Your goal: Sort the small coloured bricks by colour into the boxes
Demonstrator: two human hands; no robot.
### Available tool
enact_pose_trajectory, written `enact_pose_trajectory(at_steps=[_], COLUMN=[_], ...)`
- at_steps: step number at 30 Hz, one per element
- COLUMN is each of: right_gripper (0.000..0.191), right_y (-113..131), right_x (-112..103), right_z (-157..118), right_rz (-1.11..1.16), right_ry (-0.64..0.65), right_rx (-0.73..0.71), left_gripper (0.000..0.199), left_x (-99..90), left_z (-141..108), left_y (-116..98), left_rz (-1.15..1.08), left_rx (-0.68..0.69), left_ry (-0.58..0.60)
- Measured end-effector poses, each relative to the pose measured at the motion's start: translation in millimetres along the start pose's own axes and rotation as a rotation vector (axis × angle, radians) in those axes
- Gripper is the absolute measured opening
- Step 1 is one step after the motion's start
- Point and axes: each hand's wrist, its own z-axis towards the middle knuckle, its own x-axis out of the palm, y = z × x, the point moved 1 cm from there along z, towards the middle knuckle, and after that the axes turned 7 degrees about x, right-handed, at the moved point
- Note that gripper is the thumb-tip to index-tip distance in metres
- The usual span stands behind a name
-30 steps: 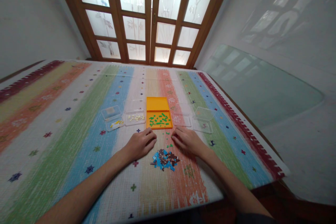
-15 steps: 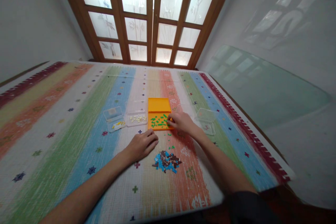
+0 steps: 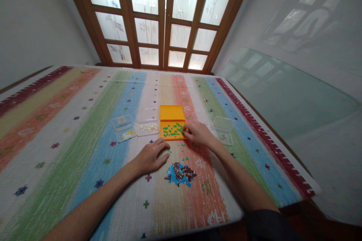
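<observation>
An orange-yellow box (image 3: 172, 112) lies open on the table, its lid side folded back. Small green bricks (image 3: 173, 133) are scattered in the near half. At the box's right edge is my right hand (image 3: 196, 133), fingers bent together; whatever is between them is too small to tell. My left hand (image 3: 154, 154) rests on the cloth just below the box, thumb and fingers apart, with nothing seen in it. A few loose green bricks (image 3: 185, 158) lie between the box and a pile of blue and brown bricks (image 3: 180, 174).
Left of the box, a clear case with whitish pieces (image 3: 147, 128) stands beside another with yellow pieces (image 3: 128, 134). An open clear case (image 3: 223, 131) is to the right, beyond my right wrist. A striped tablecloth (image 3: 93, 131) covers the table.
My left hand's thumb and fingers have spread apart, and small green bricks now show beside its fingertips. My right hand has stayed at the box's right edge with a slight shift.
</observation>
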Motion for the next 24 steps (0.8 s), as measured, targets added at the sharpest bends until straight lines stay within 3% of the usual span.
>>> enact_pose_trajectory(at_steps=[2,5,9,15,24], right_gripper=[0.021,0.017,0.015,0.015,0.018], right_y=[-2,-3,-6,-10,-5], right_x=[1,7,23,50,55], right_z=[-10,-29,-46,-49,-44], right_rz=[0.157,0.348,0.269,0.264,0.264], right_ry=[-0.019,0.085,-0.018,-0.131,-0.136], right_rx=[-0.12,-0.261,-0.188,-0.124,-0.136], left_gripper=[0.012,0.01,0.008,0.009,0.019], left_x=[-0.6,-1.1,0.6,3.8,2.8], left_z=[1,2,2,4,4], left_y=[-1,-2,-3,-3,-4], left_rz=[0.0,0.003,0.041,0.096,0.117], left_rx=[-0.004,-0.012,-0.039,-0.051,-0.01], left_ry=[-0.006,-0.017,-0.025,-0.012,-0.008])
